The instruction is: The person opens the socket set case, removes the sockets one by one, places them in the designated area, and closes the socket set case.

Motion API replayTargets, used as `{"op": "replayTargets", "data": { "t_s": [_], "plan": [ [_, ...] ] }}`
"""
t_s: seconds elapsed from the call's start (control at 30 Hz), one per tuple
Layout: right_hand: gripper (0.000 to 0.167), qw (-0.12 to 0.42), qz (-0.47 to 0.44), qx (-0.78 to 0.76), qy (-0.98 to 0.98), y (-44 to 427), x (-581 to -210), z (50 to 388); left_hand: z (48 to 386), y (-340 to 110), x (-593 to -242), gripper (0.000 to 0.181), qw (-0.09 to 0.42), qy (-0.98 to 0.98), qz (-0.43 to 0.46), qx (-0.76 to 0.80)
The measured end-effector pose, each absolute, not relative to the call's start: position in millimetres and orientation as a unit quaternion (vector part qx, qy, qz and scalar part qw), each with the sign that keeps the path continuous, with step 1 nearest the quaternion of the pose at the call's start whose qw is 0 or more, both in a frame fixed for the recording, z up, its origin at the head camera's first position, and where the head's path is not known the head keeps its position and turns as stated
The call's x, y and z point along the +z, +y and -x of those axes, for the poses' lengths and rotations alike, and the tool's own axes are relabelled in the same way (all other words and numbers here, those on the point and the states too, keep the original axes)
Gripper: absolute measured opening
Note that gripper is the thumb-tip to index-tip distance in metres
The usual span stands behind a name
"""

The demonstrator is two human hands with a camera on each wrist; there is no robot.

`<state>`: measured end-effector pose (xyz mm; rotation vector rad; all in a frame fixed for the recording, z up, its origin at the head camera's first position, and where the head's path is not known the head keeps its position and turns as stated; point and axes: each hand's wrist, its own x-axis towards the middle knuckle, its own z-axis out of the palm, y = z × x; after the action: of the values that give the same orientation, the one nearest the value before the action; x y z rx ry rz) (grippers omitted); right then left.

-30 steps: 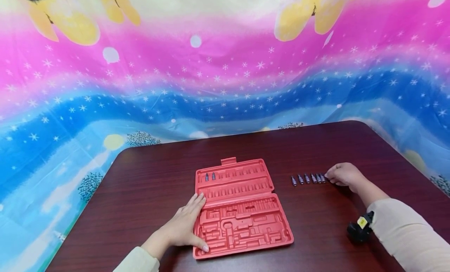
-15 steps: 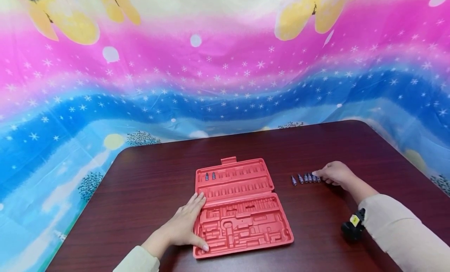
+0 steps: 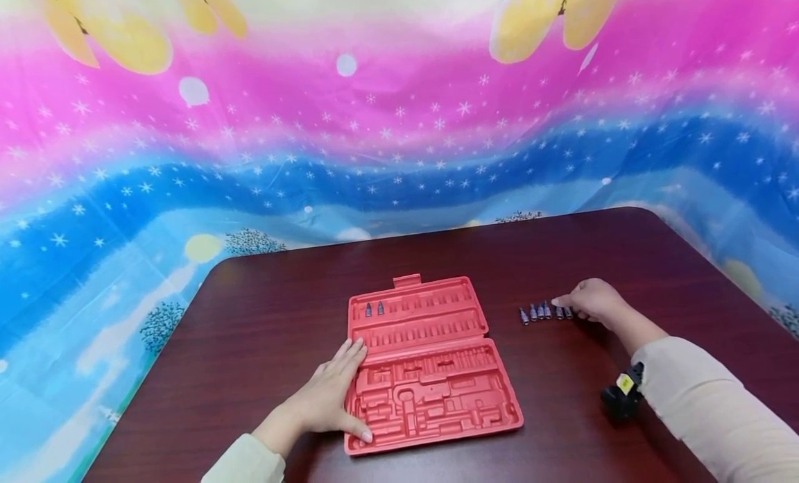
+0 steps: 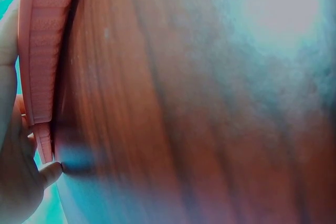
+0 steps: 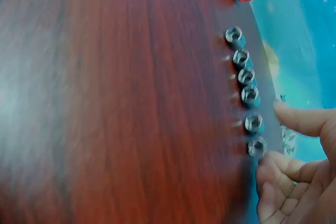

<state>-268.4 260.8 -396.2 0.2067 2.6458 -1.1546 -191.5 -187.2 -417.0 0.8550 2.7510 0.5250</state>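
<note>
A red plastic tool case (image 3: 431, 393) lies unfolded on the table, its moulded slots facing up. Two dark bit sockets (image 3: 374, 309) sit in its upper half. My left hand (image 3: 327, 393) rests on the case's left edge, thumb at the lower corner; its fingers (image 4: 50, 174) also show beside the case edge in the left wrist view. Right of the case, several bit sockets (image 5: 249, 95) lie in a row with square holes showing. My right hand (image 3: 593, 302) is at the row's right end, its thumb (image 5: 302, 119) and bent fingers apart beside the last two.
The dark red wooden table (image 3: 281, 295) runs back to a colourful printed cloth (image 3: 399, 122). A black wrist camera (image 3: 624, 393) hangs below my right sleeve, above the tabletop.
My right hand has moved left along the row, and the bit sockets at that end have shifted left, closer together. My left hand stays on the case.
</note>
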Motion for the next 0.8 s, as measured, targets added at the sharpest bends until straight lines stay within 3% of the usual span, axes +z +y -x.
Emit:
{"op": "replayTargets", "data": {
  "t_s": [0.2, 0.33, 0.43, 0.63, 0.8],
  "plan": [
    [0.047, 0.093, -0.068, -0.331, 0.937, 245.7, -390.9, 276.0, 192.3, -187.2, -416.9, 0.121, 0.104, 0.935, -0.291, 0.175],
    [0.045, 0.091, -0.062, -0.369, 0.923, 234.4, -382.2, 282.4, 191.8, -187.1, -416.8, 0.121, 0.105, 0.935, -0.291, 0.175],
    [0.041, 0.104, -0.043, -0.423, 0.899, 221.1, -372.8, 286.8, 191.5, -187.5, -416.3, 0.122, 0.105, 0.935, -0.29, 0.175],
    [0.05, 0.139, -0.003, -0.489, 0.861, 179.3, -359.7, 294.3, 191.9, -187.3, -416.8, 0.121, 0.107, 0.935, -0.29, 0.174],
    [0.044, 0.154, 0.007, -0.51, 0.846, 138.1, -357.4, 300.7, 192.2, -187.9, -418.6, 0.121, 0.103, 0.935, -0.292, 0.175]
  ]
}}
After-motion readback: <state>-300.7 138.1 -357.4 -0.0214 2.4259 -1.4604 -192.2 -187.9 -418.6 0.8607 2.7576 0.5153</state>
